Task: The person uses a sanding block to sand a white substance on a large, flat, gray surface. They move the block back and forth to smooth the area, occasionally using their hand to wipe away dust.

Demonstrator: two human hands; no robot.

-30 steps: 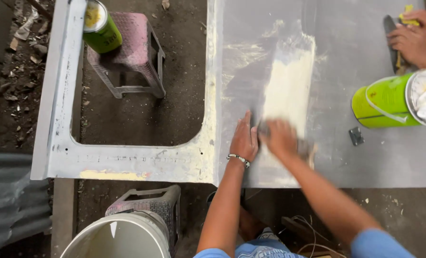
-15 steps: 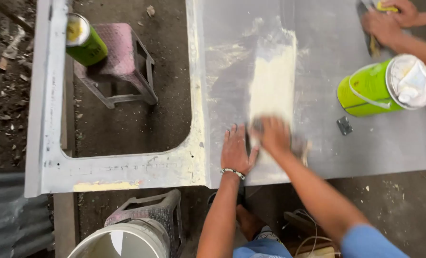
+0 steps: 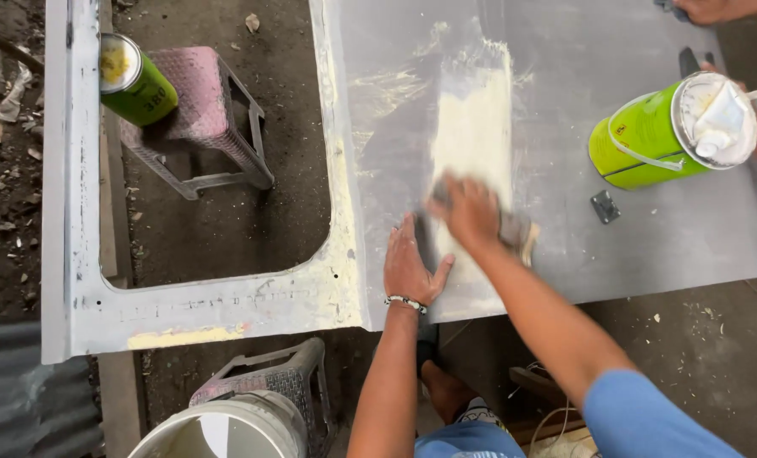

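Since half a second ago the right hand (image 3: 472,210) has slid up the panel, away from the person, and the sanding block (image 3: 514,231) under it has gone with it; the left hand (image 3: 410,265) has kept its place beside it.

Right grip: fingers curled and clamped down on the sanding block, which lies flat on the grey metal panel (image 3: 650,246) at the near end of the pale filler strip (image 3: 473,136). The block's tan edge shows past the wrist side of the hand.

Left grip: open, palm flat on the panel, fingers spread, thumb just beside the right hand. A beaded bracelet (image 3: 406,302) sits at the wrist.

The panel has a large rounded cut-out (image 3: 226,212) on the left, with yellowish filler along its edge. Through the cut-out, a pink plastic stool (image 3: 209,110) stands on the dirt floor. A green can (image 3: 132,80) lies tilted on the panel's left frame. A larger green can (image 3: 650,140), on its side with a white lid end, rests on the panel to the right; a small dark square piece (image 3: 604,206) lies near it. Another person's hand (image 3: 717,8) shows at the top right edge. A white bucket (image 3: 217,428) stands below the panel.
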